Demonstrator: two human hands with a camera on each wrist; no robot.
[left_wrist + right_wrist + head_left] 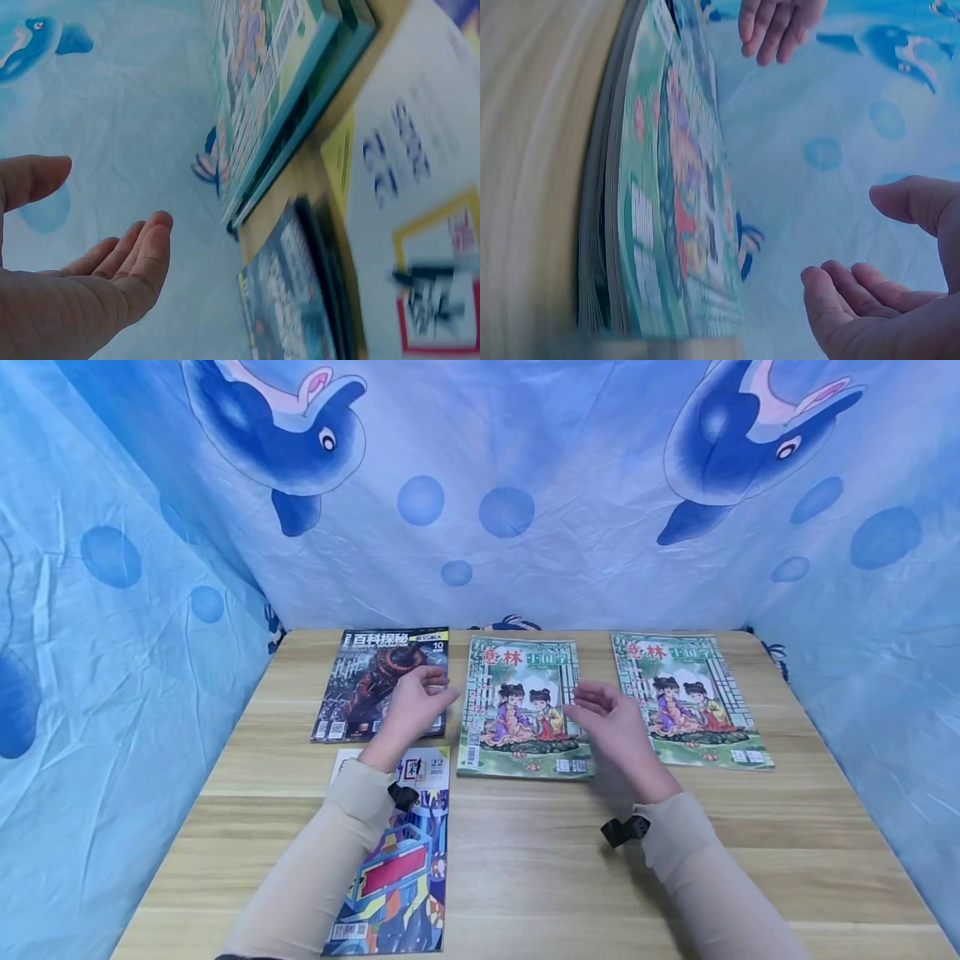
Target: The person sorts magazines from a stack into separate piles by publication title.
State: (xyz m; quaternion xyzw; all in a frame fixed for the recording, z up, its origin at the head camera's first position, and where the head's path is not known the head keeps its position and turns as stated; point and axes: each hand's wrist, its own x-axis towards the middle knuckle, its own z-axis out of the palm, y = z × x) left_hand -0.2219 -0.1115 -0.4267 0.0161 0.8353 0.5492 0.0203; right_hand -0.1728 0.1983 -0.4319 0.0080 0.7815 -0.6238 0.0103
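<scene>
Near back edge of pale wood-grain tabletop (525,868), in the middle: green rectangular paper magazine (517,710) with cartoon children. Narrow gap at left to dark glossy paper magazine (358,681), wider gap at right to matching green paper magazine (693,697); bare wood in front. Left hand (412,706) above dark cover, right hand (618,727) beside middle magazine's right edge, both loosely spread, thumbs apart from fingers, holding nothing.

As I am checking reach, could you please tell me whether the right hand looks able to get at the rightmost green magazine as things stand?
Likely yes: the right hand holds nothing and is close to the rightmost green magazine, with nothing seen lying on its cover.
</scene>
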